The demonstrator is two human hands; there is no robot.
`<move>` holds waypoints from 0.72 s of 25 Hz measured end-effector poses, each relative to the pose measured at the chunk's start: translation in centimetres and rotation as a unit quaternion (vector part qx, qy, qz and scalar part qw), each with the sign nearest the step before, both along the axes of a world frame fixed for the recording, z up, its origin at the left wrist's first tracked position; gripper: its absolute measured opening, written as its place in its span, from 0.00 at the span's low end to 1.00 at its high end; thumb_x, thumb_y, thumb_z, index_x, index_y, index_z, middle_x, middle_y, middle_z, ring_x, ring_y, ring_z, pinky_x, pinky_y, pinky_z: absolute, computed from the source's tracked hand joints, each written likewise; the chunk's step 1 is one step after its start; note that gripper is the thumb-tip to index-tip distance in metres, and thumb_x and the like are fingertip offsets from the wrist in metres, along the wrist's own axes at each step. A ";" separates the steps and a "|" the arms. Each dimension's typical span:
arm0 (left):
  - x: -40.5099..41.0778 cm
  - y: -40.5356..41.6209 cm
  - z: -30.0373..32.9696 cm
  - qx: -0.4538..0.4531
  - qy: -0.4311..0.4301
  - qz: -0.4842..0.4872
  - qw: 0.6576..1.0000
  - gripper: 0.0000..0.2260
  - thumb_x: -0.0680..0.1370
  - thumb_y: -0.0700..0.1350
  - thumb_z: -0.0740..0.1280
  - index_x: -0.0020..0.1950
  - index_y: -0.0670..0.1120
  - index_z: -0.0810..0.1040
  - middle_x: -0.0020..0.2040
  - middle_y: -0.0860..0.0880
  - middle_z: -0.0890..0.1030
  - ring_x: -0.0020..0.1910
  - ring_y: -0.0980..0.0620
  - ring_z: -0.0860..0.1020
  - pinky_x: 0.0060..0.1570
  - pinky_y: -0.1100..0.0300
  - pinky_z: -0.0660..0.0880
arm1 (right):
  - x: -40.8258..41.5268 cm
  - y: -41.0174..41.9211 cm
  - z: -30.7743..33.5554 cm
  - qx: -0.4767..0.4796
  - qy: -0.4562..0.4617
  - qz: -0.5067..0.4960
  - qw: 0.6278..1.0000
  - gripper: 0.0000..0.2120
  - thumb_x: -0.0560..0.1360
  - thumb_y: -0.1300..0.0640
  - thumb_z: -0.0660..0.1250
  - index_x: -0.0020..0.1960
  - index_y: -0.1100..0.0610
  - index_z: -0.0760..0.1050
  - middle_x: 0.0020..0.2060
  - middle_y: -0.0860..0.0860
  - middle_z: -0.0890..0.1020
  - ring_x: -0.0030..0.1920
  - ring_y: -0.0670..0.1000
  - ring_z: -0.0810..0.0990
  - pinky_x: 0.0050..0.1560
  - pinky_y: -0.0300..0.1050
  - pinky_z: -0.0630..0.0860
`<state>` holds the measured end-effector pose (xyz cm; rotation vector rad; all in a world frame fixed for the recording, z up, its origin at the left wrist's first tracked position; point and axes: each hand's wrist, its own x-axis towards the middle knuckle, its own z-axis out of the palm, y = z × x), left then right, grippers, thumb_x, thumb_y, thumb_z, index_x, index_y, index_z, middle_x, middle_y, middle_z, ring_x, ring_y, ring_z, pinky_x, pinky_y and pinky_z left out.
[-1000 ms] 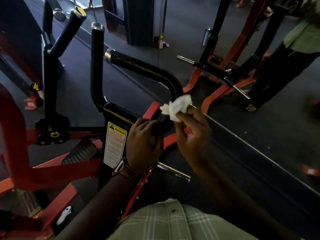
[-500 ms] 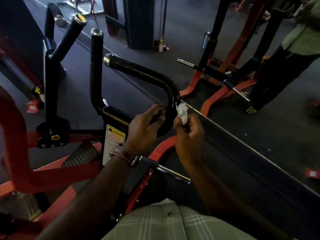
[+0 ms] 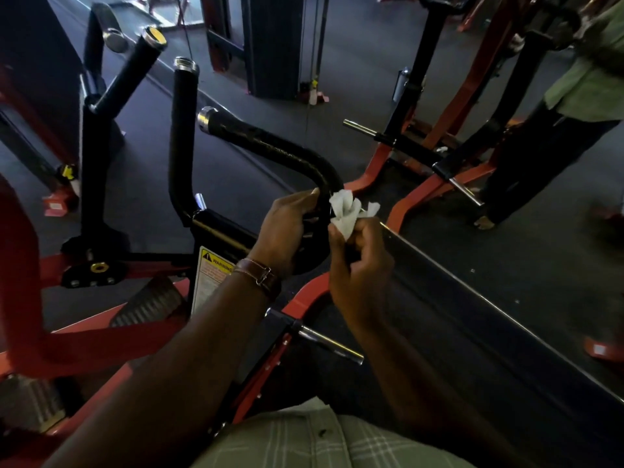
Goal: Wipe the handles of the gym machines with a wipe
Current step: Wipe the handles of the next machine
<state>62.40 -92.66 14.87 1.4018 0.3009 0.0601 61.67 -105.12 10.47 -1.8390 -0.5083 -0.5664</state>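
Gripping the curved handle (image 3: 287,153) at its bend, the left hand (image 3: 287,228) curls round it; the right hand (image 3: 358,265) pinches a crumpled wipe (image 3: 344,211) just beside. A steel peg (image 3: 329,341) juts below; another person (image 3: 553,123) stands far right, with open floor (image 3: 354,79) ahead.

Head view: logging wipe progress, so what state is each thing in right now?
Crumpled white wipe: pinched in right hand, beside the handle's bend.
Curved black padded handle: held near its bend by left hand.
Straight black upright handle: untouched.
Chrome peg: bare, no plate.
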 end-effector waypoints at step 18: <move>3.6 0.4 -1.7 -0.068 0.043 0.134 0.988 0.12 0.81 0.42 0.62 0.38 0.44 0.76 0.32 0.48 0.74 0.29 0.53 0.72 0.28 0.61 0.71 | 5.2 1.1 4.8 -0.160 -0.194 -0.024 0.968 0.08 0.75 0.61 0.72 0.53 0.61 0.83 0.49 0.54 0.80 0.51 0.49 0.80 0.46 0.44 0.80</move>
